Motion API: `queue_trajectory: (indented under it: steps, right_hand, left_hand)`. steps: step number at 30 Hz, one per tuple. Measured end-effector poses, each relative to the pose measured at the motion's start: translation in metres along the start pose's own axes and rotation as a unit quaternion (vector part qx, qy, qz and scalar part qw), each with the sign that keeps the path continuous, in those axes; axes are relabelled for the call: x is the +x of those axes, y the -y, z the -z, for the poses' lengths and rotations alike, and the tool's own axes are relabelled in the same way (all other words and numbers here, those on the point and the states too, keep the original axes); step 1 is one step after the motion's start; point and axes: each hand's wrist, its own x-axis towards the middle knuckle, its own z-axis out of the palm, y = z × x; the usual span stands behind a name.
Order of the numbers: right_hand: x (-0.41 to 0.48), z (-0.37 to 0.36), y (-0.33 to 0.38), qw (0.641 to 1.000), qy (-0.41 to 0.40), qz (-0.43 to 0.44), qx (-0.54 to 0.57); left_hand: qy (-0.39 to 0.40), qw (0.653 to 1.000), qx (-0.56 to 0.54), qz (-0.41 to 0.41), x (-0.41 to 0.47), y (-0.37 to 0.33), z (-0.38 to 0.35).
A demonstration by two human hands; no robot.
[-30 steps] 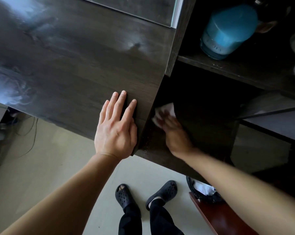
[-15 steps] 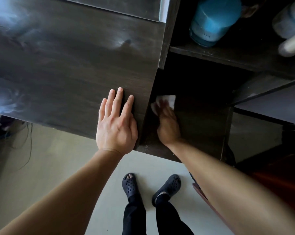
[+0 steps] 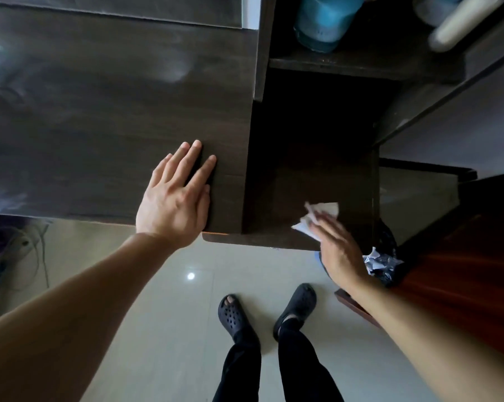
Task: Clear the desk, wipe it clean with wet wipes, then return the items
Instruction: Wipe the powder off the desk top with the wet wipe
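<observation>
The dark wood desk top [image 3: 100, 117] fills the upper left, with faint damp streaks on it. My left hand [image 3: 175, 198] lies flat on its near right corner, fingers spread, holding nothing. To the right a lower shelf [image 3: 311, 169] sits beside the desk top. My right hand [image 3: 336, 248] is at that shelf's front right edge, holding a crumpled white wet wipe [image 3: 320, 217] under its fingers. The hand is motion-blurred.
A blue cylindrical container [image 3: 323, 21] and a white roll [image 3: 459, 21] stand on the upper shelf at the back right. A bin lined with a black bag [image 3: 385, 265] sits on the floor right of my hand, beside reddish wood furniture [image 3: 459, 271]. Cables [image 3: 19, 250] lie on the floor at left.
My right hand has swept the wipe from the shelf's left side, near the desk edge, to its front right corner. The left hand stays flat on the desk.
</observation>
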Motion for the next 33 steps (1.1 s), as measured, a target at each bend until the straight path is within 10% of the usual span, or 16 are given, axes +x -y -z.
queue_trajectory:
  steps: [4, 12, 19, 26, 33]
  right_hand:
    - [-0.018, -0.005, 0.009, 0.968, -0.138, -0.210, -0.010]
    - [0.002, -0.046, 0.094, 0.989, -0.031, -0.098, 0.103]
    - [0.046, 0.003, 0.026, 0.943, -0.090, -0.317, 0.043]
    - [0.110, -0.054, 0.117, 0.983, 0.023, -0.181, 0.001]
    - [0.001, -0.064, 0.121, 0.997, -0.045, -0.068, 0.002]
  left_hand:
    - [-0.011, 1.000, 0.001, -0.001, 0.000, -0.003, 0.000]
    - [-0.017, 1.000, -0.004, -0.008, 0.000, 0.000, -0.002]
    - [-0.024, 1.000, -0.008, -0.010, -0.001, 0.002, -0.005]
    - [-0.046, 0.998, -0.032, 0.037, -0.003, 0.006, -0.006]
    - [-0.067, 0.989, -0.028, 0.130, -0.006, 0.015, 0.000]
